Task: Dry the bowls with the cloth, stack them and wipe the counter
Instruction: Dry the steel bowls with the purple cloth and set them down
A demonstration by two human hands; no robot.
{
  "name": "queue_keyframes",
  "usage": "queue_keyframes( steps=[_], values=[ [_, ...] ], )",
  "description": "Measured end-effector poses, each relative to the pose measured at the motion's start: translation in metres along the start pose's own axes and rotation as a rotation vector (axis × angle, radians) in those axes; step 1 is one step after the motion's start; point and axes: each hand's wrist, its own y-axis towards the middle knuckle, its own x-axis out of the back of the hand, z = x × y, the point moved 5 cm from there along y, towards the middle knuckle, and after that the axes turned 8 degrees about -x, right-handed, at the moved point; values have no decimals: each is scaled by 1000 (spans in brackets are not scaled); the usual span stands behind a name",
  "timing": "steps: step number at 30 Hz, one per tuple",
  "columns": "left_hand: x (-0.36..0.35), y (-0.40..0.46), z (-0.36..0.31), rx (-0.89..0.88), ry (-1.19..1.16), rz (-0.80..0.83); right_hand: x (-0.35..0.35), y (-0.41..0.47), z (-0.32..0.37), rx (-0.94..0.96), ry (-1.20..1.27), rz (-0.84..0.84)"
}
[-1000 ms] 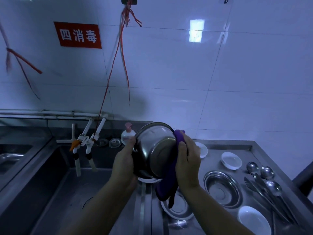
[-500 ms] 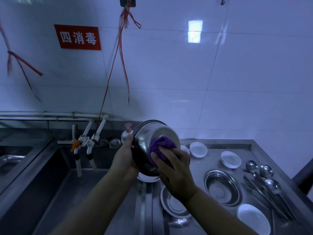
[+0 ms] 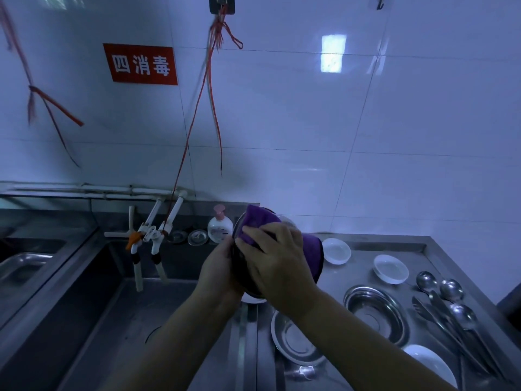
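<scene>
The counter [image 3: 366, 246] runs off toward 4 o'clock. Above its near edge the steel bowl [image 3: 245, 286] sits tilted on its side — left hand [image 3: 217, 273] gripping the 9 o'clock rim, right hand [image 3: 277, 268] at 3 o'clock pressing the purple cloth [image 3: 258, 221] flat, fingers spread.

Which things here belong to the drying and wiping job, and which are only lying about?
Belong to the job:
purple cloth, pressed by the right hand
held steel bowl, gripped by the left hand
two steel bowls on the steel counter
white bowls

Lying about:
metal spoons
pink-capped soap bottle
red wall sign
</scene>
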Motion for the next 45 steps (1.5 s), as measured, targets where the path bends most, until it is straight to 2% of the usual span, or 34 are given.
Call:
queue_keyframes(
  steps=[3,8,14,20,25,28,32,39,45],
  values=[
    [0,-2,-2,54,3,20,-6,-19,-1,110,-20,-33],
    [-2,-2,-13,100,-57,67,-4,-50,-8,261,-4,-180],
    [-7,-5,-14,193,-195,113,4,-52,-28,230,20,-248],
    [-7,-4,-12,209,-247,85,-4,-44,-12,276,17,-210],
    [5,2,-11,275,-353,24,-3,-51,-31,329,39,-224],
    [12,7,-9,303,-411,10,-3,-48,-46,222,103,-231],
    [11,2,-4,325,-356,37,-2,-39,-55,71,200,-203],
    [35,14,-2,99,54,-219,1,-15,-78,-371,558,-50],
    [35,18,-22,-144,338,-303,-8,-7,-88,-572,700,129]
  ],
)
